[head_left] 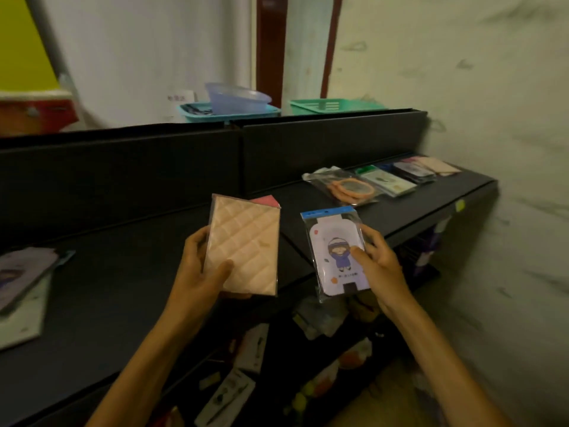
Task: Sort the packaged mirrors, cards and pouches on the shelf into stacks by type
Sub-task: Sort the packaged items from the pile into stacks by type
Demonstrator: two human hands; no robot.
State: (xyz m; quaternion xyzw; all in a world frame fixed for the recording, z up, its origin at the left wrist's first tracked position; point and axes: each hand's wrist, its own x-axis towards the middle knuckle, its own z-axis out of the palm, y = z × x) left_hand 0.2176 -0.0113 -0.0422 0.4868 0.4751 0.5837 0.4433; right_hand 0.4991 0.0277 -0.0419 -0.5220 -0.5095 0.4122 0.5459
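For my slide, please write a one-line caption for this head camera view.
Left hand holds a quilted peach pouch, right hand a packaged cartoon card, above the black shelf.

Head view, looking forward and down, close over black shelf (123, 257)

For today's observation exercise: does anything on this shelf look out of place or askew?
Nothing looks damaged or spilled. The packets in the row at the far right lie slightly askew and overlapping. A red item peeks from behind the quilted pouch in the left hand.
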